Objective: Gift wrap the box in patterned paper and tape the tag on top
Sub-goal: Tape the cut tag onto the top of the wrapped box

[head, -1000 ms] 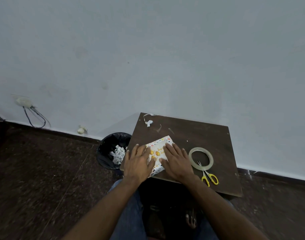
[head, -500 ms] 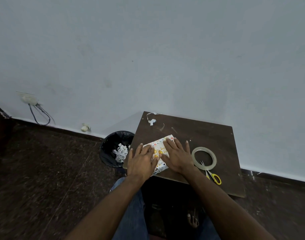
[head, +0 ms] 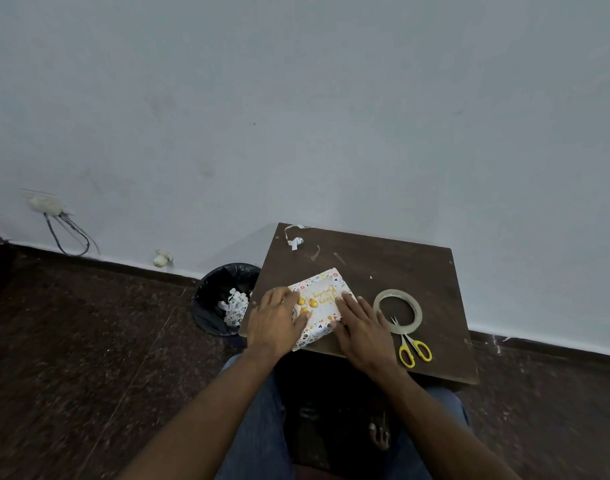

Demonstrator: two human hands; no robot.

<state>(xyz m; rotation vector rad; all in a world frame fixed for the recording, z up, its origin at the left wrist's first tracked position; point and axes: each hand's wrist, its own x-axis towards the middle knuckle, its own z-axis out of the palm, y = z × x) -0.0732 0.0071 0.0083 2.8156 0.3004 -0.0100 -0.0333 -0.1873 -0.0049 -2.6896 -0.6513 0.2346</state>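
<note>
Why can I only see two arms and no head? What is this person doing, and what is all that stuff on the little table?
The camera sits on the person's head and looks down, so you see what they see: their own arms and knees, never their face. There is one picture, from that spot.

On the small brown table lies a wrapped box in patterned paper, with a tag in gold writing on top. The left hand and the right hand press flat on the box, one at each side of the tag. They grip nothing.

Beside the box lie a roll of clear tape and yellow-handled scissors. A black bin on the floor holds paper scraps.
</note>
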